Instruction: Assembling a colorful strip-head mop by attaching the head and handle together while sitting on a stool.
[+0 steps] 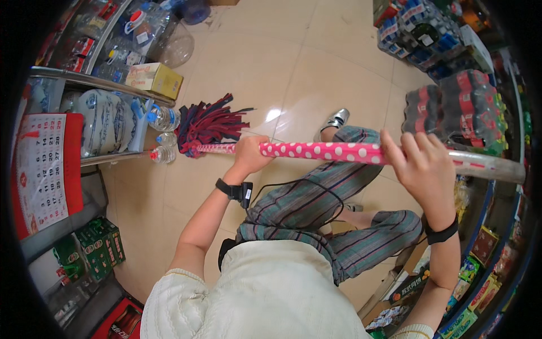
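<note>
A mop [324, 151] with a pink, white-dotted handle lies across in front of my body. Its strands [209, 125], dark red and navy, spread on the tiled floor at the left, close to some bottles. My left hand [252, 154] is wrapped round the handle not far from the strands. Farther up, my right hand [422, 164] grips the same handle, thumb on the near side and fingers over the top. Past that hand the handle's pale, clear-wrapped end [491, 166] points right. Each wrist wears a black band.
Shelves with large water jugs [107, 121] and a red-edged calendar [48, 172] stand left. Small bottles [164, 153] stand on the floor by them. Shrink-wrapped bottle packs [466, 107] and snack shelves [485, 271] line the right. A black cable [305, 181] crosses my trousers.
</note>
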`<state>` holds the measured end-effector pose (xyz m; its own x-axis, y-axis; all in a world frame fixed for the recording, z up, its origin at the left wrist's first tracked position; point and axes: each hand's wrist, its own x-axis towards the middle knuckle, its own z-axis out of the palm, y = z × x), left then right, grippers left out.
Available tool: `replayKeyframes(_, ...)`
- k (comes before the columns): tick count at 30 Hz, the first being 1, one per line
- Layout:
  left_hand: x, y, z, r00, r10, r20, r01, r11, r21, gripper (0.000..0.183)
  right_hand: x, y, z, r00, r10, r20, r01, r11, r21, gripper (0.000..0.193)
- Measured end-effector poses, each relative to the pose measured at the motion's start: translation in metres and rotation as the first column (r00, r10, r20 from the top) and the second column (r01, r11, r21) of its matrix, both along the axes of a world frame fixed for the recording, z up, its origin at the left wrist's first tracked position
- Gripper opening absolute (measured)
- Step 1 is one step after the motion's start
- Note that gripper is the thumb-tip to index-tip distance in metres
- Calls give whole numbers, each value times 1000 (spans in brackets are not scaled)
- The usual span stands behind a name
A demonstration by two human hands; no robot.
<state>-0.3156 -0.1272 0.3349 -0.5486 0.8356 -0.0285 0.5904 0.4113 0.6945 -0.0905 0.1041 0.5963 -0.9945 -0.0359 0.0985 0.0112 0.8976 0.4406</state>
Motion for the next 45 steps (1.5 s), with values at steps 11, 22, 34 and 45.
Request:
replayKeyframes(11,69,70,26,979,-195,60,178,960,215,29,90,-17,77,955,-248,165,252,968,-3,46)
replayKeyframes(22,104,263,36,900,-429,-78,411,777,477,33,142,-1,137,841,-504,195,355,787,505,63)
replayKeyframes(34,86,227,69,933,-350,84,296,880,371,39,193,141,145,815,-554,168,551,832,71,70)
replayKeyframes(45,78,157,61,829,-531,177,438,812,386,37,167,32,121,909,-398,122,298,827,476,55)
